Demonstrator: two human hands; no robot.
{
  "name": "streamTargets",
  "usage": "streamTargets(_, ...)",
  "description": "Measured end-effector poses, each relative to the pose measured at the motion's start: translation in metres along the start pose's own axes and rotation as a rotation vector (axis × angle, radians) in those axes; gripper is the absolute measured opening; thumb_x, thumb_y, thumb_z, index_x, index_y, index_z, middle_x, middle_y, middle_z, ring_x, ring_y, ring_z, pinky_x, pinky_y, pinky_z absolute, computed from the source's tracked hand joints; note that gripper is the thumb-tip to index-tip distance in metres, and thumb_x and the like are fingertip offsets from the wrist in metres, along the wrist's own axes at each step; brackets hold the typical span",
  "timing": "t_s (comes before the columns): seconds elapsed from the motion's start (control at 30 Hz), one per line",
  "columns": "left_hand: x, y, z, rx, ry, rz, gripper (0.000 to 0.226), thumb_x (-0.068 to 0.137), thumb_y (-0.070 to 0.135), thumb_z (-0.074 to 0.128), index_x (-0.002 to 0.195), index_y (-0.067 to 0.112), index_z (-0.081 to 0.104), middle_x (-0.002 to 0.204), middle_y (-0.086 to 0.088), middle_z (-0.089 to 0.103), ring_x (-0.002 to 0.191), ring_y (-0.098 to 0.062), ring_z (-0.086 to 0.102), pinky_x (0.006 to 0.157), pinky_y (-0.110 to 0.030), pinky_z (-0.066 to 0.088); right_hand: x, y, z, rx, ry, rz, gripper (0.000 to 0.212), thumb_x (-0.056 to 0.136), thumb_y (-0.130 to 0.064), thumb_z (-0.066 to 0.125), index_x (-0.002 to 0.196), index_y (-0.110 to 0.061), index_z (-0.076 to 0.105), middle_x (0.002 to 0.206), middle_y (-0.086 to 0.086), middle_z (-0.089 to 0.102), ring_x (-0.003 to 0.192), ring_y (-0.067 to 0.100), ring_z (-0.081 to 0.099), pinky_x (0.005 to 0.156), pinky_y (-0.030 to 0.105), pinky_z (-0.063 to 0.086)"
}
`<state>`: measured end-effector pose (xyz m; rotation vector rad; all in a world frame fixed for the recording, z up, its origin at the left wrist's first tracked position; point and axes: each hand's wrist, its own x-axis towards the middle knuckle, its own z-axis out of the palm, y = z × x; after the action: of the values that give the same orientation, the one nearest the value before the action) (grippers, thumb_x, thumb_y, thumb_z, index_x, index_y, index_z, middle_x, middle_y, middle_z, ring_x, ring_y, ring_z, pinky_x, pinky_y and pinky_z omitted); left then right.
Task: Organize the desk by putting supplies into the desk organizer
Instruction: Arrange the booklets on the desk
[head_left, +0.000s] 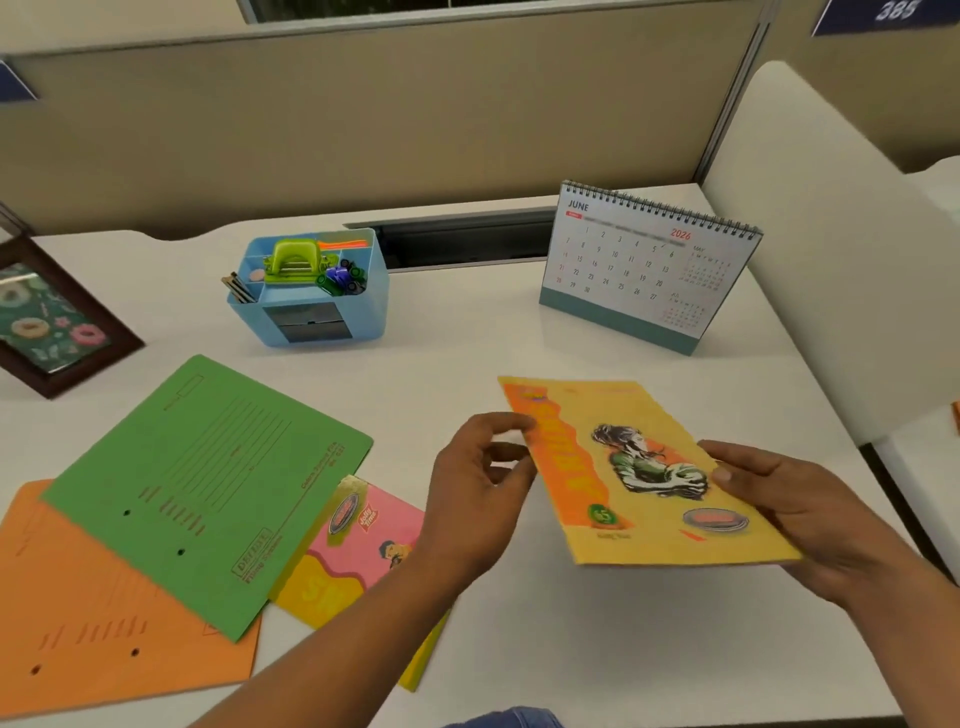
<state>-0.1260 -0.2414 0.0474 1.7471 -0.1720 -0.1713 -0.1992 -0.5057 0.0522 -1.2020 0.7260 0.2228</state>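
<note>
Both hands hold a yellow notebook (644, 470) lifted just above the white desk (467, 332): the left hand (480, 486) pinches its orange spine edge between thumb and fingertips, and the right hand (779, 499) clasps the opposite edge, thumb on the cover and fingers beneath. Beyond the grip and to its left stands the blue desk organizer (311, 288), well apart from the notebook; its compartments already contain a green hole punch (291, 260), pencils (238, 287), a cluster of blue and green binder clips (340, 280) and an orange item at the back that is too small to identify. This suggests the small supplies are largely stowed. To the left of the grip, flat on the desk, lie a green file folder (208, 483) overlapping an orange file folder (114, 613) and a pink-and-yellow notebook (358, 540); these flat items appear to be what remains, and look too broad for the organizer's compartments. Beyond the grip and slightly right stands a spiral desk calendar (644, 265); a framed picture (47, 317) leans at far left.
</note>
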Motion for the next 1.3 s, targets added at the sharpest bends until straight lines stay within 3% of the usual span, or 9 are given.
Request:
streamTargets(0.1, 0.003, -0.006, 0.011, -0.209, 0.115, -0.359, 0.021, 0.092, 0.015, 0.062, 0.113, 0.02, 0.059, 0.112, 0.003, 0.065, 0.085, -0.011, 0.071, 0.072, -0.03, 0.058, 0.016, 0.014, 0.001, 0.026, 0.046, -0.08, 0.033, 0.087, 0.0, 0.058, 0.118, -0.01, 0.063, 0.108, 0.017, 0.072, 0.086, 0.033, 0.072, 0.07, 0.046, 0.061)
streamTargets(0.17, 0.008, -0.018, 0.016, -0.213, 0.128, -0.461, 0.023, 0.093, 0.02, 0.062, 0.116, 0.016, 0.057, 0.111, 0.001, 0.064, 0.086, -0.013, 0.071, 0.07, -0.024, 0.057, 0.026, 0.023, 0.001, -0.007, 0.079, -0.122, 0.036, 0.086, 0.002, 0.06, 0.12, -0.012, 0.062, 0.11, 0.015, 0.072, 0.094, 0.035, 0.07, 0.077, 0.048, 0.06)
streamTargets(0.23, 0.014, -0.03, 0.018, -0.143, 0.065, -0.506, 0.019, 0.093, 0.015, 0.061, 0.112, 0.011, 0.064, 0.104, -0.003, 0.07, 0.088, -0.018, 0.071, 0.075, -0.029, 0.059, 0.034, 0.029, 0.001, -0.116, 0.125, -0.174, 0.036, 0.087, 0.004, 0.062, 0.118, -0.014, 0.063, 0.103, 0.01, 0.075, 0.091, 0.03, 0.071, 0.074, 0.041, 0.058)
streamTargets(0.37, 0.028, -0.043, 0.019, -0.017, -0.043, -0.541, 0.013, 0.091, 0.003, 0.06, 0.088, 0.008, 0.071, 0.088, -0.013, 0.074, 0.086, -0.028, 0.072, 0.08, -0.041, 0.06, 0.054, 0.039, 0.0, -0.3, 0.196, -0.215, 0.036, 0.086, 0.007, 0.064, 0.116, -0.013, 0.065, 0.093, 0.006, 0.076, 0.084, 0.025, 0.072, 0.073, 0.036, 0.053)
streamTargets(0.47, 0.039, -0.053, 0.02, 0.037, -0.085, -0.553, 0.008, 0.087, 0.001, 0.063, 0.088, 0.005, 0.07, 0.087, -0.016, 0.072, 0.077, -0.025, 0.068, 0.075, -0.037, 0.058, 0.07, 0.043, -0.001, -0.369, 0.23, -0.197, 0.034, 0.085, 0.007, 0.065, 0.113, -0.011, 0.068, 0.091, 0.006, 0.075, 0.083, 0.025, 0.071, 0.076, 0.04, 0.055)
streamTargets(0.57, 0.048, -0.065, 0.026, 0.078, -0.109, -0.566, 0.01, 0.084, 0.0, 0.063, 0.087, 0.006, 0.069, 0.088, -0.014, 0.072, 0.078, -0.025, 0.069, 0.078, -0.042, 0.06, 0.081, 0.047, 0.0, -0.425, 0.263, -0.202, 0.033, 0.082, 0.009, 0.067, 0.109, -0.01, 0.069, 0.087, 0.004, 0.071, 0.08, 0.023, 0.068, 0.084, 0.044, 0.055)
streamTargets(0.73, 0.054, -0.08, 0.033, 0.185, -0.091, -0.566, 0.003, 0.08, 0.008, 0.072, 0.078, 0.011, 0.073, 0.072, -0.005, 0.068, 0.066, -0.021, 0.06, 0.07, -0.039, 0.055, 0.088, 0.049, 0.005, -0.523, 0.314, -0.238, 0.027, 0.081, 0.004, 0.068, 0.098, -0.017, 0.069, 0.084, -0.009, 0.065, 0.079, 0.011, 0.062, 0.076, 0.03, 0.046)
streamTargets(0.87, 0.056, -0.08, 0.037, 0.284, -0.065, -0.51, 0.012, 0.082, 0.02, 0.074, 0.082, 0.009, 0.072, 0.081, -0.011, 0.072, 0.08, -0.031, 0.069, 0.079, -0.043, 0.056, 0.09, 0.051, 0.008, -0.597, 0.354, -0.266, 0.024, 0.082, -0.003, 0.07, 0.094, -0.024, 0.068, 0.081, -0.013, 0.065, 0.083, 0.017, 0.063, 0.078, 0.029, 0.045)
streamTargets(1.3, 0.06, -0.088, 0.034, 0.393, 0.022, -0.485, 0.018, 0.075, 0.02, 0.081, 0.092, 0.015, 0.074, 0.087, -0.004, 0.074, 0.084, -0.019, 0.068, 0.08, -0.033, 0.055, 0.096, 0.052, 0.015, -0.666, 0.367, -0.3, 0.024, 0.083, -0.006, 0.07, 0.105, -0.014, 0.072, 0.08, -0.009, 0.066, 0.086, 0.023, 0.065, 0.085, 0.037, 0.051)
